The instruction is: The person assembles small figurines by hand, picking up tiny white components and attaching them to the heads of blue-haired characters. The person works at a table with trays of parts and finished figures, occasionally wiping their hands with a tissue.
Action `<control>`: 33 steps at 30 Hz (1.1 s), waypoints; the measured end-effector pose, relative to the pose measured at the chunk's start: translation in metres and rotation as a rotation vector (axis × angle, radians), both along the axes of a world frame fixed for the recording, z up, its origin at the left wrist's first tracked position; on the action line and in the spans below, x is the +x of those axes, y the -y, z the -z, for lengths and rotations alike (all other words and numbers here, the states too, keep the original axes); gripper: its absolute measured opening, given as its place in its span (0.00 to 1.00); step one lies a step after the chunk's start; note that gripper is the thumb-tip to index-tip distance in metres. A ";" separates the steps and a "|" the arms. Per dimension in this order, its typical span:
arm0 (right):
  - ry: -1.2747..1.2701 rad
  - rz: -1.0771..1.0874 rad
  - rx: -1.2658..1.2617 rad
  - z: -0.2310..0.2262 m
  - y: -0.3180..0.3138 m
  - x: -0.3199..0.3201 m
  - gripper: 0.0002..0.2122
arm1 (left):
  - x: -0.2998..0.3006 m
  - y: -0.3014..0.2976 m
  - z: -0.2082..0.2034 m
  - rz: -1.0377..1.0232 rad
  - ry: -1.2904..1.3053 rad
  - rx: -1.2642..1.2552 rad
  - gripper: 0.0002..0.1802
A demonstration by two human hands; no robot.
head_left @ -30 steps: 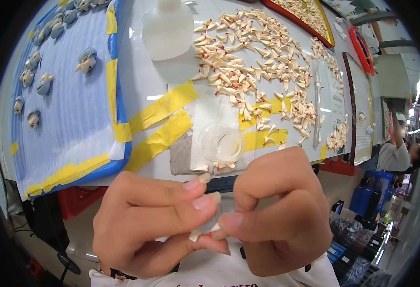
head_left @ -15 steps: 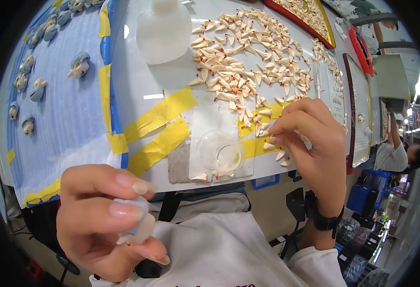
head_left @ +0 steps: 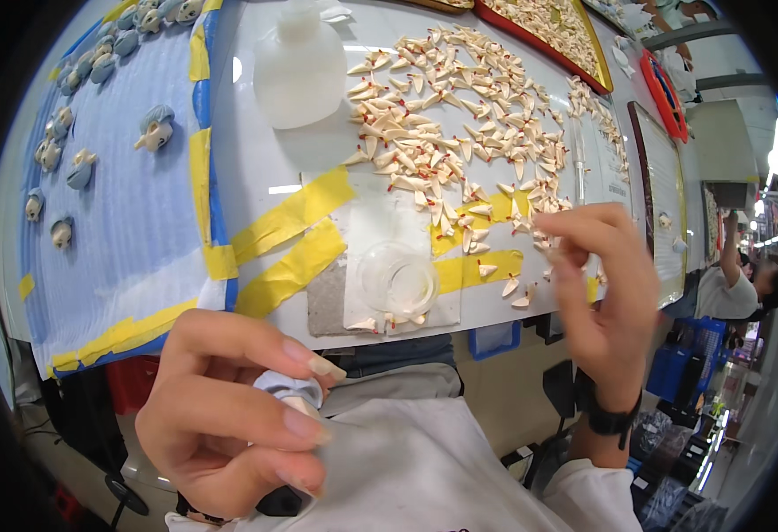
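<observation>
In front of my body, at the lower left, my left hand (head_left: pixel 229 408) grips a small doll head (head_left: pixel 293 387) with light blue hair between thumb and fingers; the fingers hide part of it. My right hand (head_left: pixel 606 275) hovers at the near right edge of a spread of small cream pointed pieces (head_left: pixel 420 160) with red ends. Its thumb is smeared by motion, and whether its fingertips hold a piece cannot be seen. A clear round dish (head_left: pixel 398 281) sits on a taped-down white sheet between my hands, with a few cream pieces at its near side.
Several blue-haired doll heads (head_left: pixel 155 129) lie on a pale blue padded mat (head_left: pixel 132 213) edged with yellow tape at left. A translucent bottle (head_left: pixel 297 75) stands behind the dish. Red-rimmed trays (head_left: pixel 544 44) are at far right. Another person (head_left: pixel 733 284) is in the right background.
My left hand has shifted right with the doll head, which has turned. My right hand has moved slightly right and lower, off the pieces it was touching. The view has shifted a little.
</observation>
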State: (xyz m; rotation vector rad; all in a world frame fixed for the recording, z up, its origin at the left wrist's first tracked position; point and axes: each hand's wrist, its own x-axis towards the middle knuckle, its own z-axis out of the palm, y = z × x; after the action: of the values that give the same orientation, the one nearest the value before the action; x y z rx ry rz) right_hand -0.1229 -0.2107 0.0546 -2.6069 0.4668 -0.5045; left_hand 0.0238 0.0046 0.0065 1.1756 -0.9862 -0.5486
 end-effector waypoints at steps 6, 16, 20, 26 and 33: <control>0.186 0.078 0.533 -0.010 -0.007 -0.030 0.05 | -0.015 0.003 -0.015 -0.107 -0.362 0.089 0.27; 0.335 -0.020 0.774 -0.006 -0.013 -0.017 0.05 | -0.001 -0.002 -0.001 -0.038 -0.026 0.036 0.24; 0.308 -0.038 0.890 -0.009 -0.020 -0.003 0.08 | -0.003 -0.003 -0.003 -0.036 -0.131 0.037 0.24; 0.320 -0.031 0.782 -0.006 -0.025 0.017 0.13 | -0.001 -0.002 -0.004 -0.037 -0.218 0.044 0.25; 0.252 -0.097 0.361 0.007 -0.023 0.034 0.10 | 0.006 -0.006 -0.002 -0.001 -0.212 0.055 0.24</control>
State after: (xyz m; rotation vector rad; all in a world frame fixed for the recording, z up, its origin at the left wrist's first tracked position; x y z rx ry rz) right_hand -0.0893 -0.1876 0.0478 -2.1743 0.3121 -0.6409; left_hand 0.0296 0.0108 0.0087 1.1410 -0.7929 -0.6884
